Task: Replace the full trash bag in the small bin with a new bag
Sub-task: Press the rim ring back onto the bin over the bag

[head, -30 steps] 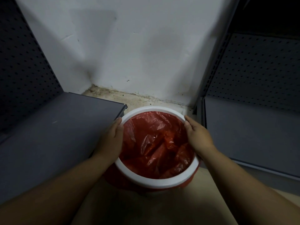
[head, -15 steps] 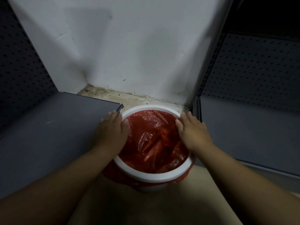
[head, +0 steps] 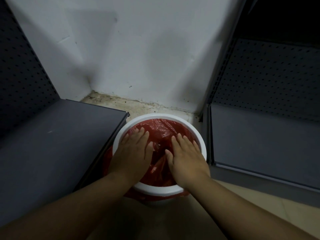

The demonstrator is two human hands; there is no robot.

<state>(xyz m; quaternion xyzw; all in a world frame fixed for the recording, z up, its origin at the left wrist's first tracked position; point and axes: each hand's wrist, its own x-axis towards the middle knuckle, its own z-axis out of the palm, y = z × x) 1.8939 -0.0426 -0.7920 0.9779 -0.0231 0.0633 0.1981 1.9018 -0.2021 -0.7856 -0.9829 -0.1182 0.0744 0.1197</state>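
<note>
While both flat, open hands, left and right, press the bag at lower centre, push evenly (avoid tearing) inside the bin

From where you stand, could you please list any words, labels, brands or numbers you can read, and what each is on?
None: no readable text appears on the round white plastic bin, the red plastic bag, the grey perforated metal shelves or the white wall.
</note>
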